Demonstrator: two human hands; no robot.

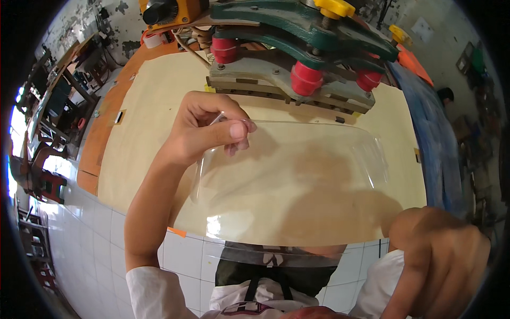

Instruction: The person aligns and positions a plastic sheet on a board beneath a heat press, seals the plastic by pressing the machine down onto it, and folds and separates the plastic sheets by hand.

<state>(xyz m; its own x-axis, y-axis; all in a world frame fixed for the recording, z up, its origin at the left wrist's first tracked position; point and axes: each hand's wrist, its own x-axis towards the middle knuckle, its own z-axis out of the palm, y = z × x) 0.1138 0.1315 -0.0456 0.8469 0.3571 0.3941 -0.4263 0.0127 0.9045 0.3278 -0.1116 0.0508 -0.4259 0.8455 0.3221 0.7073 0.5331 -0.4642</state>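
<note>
A clear, thin plastic sheet (pixel 297 181) with curved-up sides spans the space in front of me, above the cream-coloured work surface. My left hand (pixel 212 130) pinches its far left corner between thumb and fingers. The sheet's near edge hangs past the table's front edge, over my lap. At the lower right, my right hand (pixel 438 260) is close to the camera and blurred, beside the sheet's near right side. Its fingers are bent, but whether they touch the sheet cannot be made out. Light glints on the sheet's near left part.
Beyond the sheet stands a press head (pixel 297 80) with a dark green frame, red cylindrical mounts (pixel 306 78) and a yellow knob (pixel 334 7). Blue sheeting (pixel 430 127) lies along the table's right side. An orange machine (pixel 175 11) is at the back left. Stools (pixel 52 183) stand farther left.
</note>
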